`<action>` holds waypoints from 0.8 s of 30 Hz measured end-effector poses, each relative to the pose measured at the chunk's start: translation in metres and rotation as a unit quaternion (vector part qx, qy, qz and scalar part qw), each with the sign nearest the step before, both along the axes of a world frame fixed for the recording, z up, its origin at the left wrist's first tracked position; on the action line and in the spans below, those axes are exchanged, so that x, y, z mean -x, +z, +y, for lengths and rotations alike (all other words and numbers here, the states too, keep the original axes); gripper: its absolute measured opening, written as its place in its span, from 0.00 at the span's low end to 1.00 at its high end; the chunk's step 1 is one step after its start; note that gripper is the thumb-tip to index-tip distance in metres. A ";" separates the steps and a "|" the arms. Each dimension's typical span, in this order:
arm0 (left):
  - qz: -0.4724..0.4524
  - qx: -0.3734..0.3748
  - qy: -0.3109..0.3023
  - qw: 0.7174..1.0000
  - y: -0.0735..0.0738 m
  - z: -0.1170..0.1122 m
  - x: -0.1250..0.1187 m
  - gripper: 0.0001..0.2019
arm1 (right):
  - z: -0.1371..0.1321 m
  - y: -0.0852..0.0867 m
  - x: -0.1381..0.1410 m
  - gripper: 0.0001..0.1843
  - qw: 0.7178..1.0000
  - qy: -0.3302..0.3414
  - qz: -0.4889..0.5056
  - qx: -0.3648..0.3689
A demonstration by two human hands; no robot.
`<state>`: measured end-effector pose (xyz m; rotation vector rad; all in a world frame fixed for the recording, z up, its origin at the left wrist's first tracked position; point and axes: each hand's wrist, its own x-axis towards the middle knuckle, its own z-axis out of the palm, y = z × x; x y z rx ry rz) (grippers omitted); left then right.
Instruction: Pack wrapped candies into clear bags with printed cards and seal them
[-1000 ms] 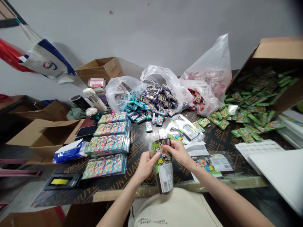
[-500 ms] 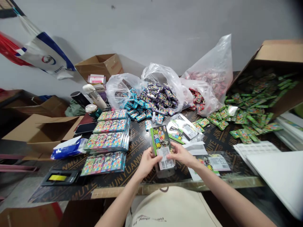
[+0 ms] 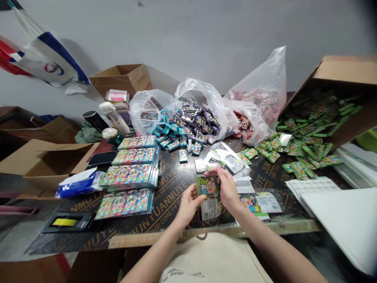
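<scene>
Slippage threatens the printed packet (image 3: 211, 195) if the left hand (image 3: 188, 203), pinching its edge, slackens; whether the right hand (image 3: 228, 190) grips is unclear.

A plain grey wall (image 3: 191, 35) fills the back, with a small dark mark (image 3: 140, 4) near the top. In front of it stands a dark counter (image 3: 173, 182) printed with brownish lettering, its front edge tan. Grey floor (image 3: 19, 230) shows at left, near low pink bars (image 3: 17, 210). The light is soft.
</scene>
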<state>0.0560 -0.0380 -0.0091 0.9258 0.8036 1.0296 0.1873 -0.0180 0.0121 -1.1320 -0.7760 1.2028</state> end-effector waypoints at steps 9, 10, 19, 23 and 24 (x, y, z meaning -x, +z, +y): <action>-0.153 0.182 0.138 0.962 0.010 0.015 -0.015 0.12 | -0.007 -0.004 0.012 0.09 0.999 -0.007 0.042 -0.013; -0.132 0.174 0.126 0.968 0.011 0.018 -0.011 0.10 | -0.008 -0.006 0.009 0.07 0.999 -0.001 0.047 -0.008; 0.221 -0.182 0.050 0.957 0.049 0.009 0.017 0.06 | -0.012 -0.004 -0.029 0.08 0.992 0.090 -0.080 -0.031; 0.257 -0.185 0.052 0.947 0.051 0.013 0.020 0.05 | -0.013 0.002 -0.038 0.10 0.980 0.131 -0.143 -0.046; 0.261 -0.169 0.045 0.950 0.051 0.015 0.021 0.06 | -0.013 0.005 -0.039 0.10 0.978 0.134 -0.154 -0.046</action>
